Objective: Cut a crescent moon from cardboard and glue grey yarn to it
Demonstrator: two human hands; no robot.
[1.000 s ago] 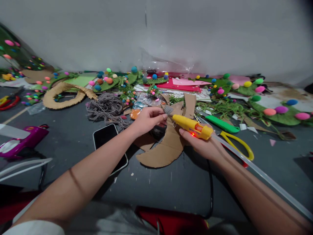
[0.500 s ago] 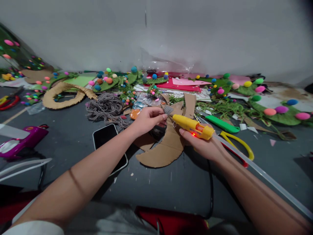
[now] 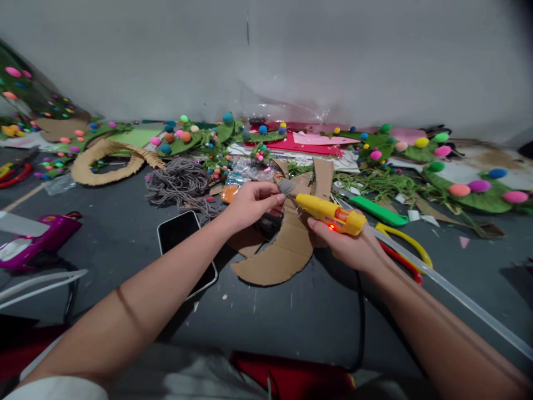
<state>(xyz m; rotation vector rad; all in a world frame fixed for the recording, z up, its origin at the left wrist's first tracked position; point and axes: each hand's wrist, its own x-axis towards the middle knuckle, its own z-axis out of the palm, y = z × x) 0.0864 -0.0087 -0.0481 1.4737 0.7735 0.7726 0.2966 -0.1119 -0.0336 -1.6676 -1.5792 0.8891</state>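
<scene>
My right hand [image 3: 353, 244] is wrapped round a yellow glue gun [image 3: 328, 214] with a lit red light and a long clear glue stick [image 3: 441, 283] out of its back. Its nozzle points left, close to a small grey piece [image 3: 286, 187] pinched between the fingertips of my left hand [image 3: 254, 205]. Both hands are over a curved piece of brown cardboard [image 3: 278, 256] lying on the dark table. Beneath my left hand is a dark bundle [image 3: 267, 226], partly hidden. Grey yarn [image 3: 179, 180] lies behind my left forearm.
A phone [image 3: 179, 233] lies partly under my left forearm. Yellow-red scissors [image 3: 410, 247] and a green cutter [image 3: 378, 210] are at right. A purple glue gun [image 3: 45, 239] and a cardboard ring [image 3: 106, 166] are at left. Leaves with coloured balls line the wall.
My right hand and the yellow glue gun have shifted slightly right, so the nozzle is a little farther from the grey piece. My left hand has stayed in place.
</scene>
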